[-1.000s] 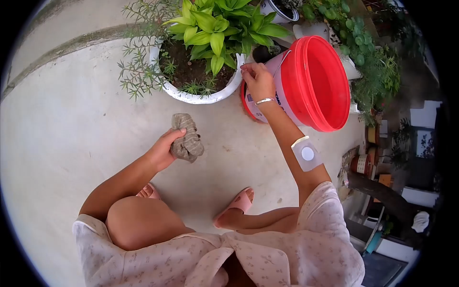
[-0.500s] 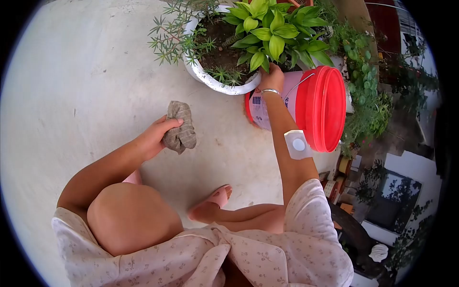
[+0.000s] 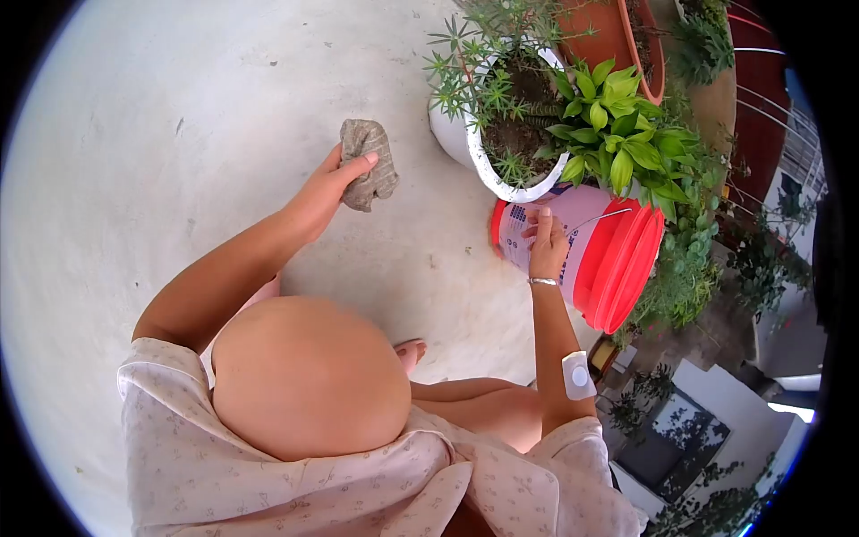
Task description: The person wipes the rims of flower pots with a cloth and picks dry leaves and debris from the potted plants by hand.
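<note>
A crumpled grey-brown cloth [image 3: 368, 165] is gripped in my left hand [image 3: 327, 197], thumb on top, held over the pale floor. My right hand [image 3: 546, 246], with a silver bracelet at the wrist, is in front of the pink and red bucket [image 3: 582, 234]. Its fingers are apart and nothing shows in them; whether they touch the bucket I cannot tell. Just beyond that hand stands a round white flowerpot [image 3: 483, 166] with dark soil. A broad-leaved green plant [image 3: 617, 116] and a thin-leaved plant [image 3: 488, 89] grow from it.
A terracotta planter [image 3: 595, 40] stands behind the white pot. More greenery [image 3: 680, 268] lines the right side beyond the bucket. My bent knee [image 3: 309, 376] is low in front of me, and a foot [image 3: 410, 353] shows beside it on the concrete floor [image 3: 224, 116].
My right hand has come away from the white pot's rim and is now in front of the bucket, its fingers in view. The view has shifted; my left hand still holds the cloth.
</note>
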{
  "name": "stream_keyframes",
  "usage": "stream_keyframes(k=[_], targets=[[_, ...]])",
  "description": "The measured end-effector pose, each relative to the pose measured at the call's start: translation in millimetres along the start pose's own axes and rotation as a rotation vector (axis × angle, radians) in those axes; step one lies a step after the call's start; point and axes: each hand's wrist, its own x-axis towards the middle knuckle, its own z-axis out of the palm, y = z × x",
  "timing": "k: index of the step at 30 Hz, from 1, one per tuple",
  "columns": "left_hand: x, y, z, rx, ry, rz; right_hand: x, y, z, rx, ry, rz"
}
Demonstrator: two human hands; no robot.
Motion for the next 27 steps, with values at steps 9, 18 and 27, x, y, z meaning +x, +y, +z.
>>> stream_keyframes(k=[9,18,27], targets=[[94,23,16,-0.046,0.006,0.428,-18,-13,35,0.427,0.034,0.428],[146,1,59,0.581,0.165,0.883,-22,-30,50,0.593,-0.109,0.583],[140,-8,67,0.484,0.109,0.936,-10,-23,72,0.751,-0.106,0.623]])
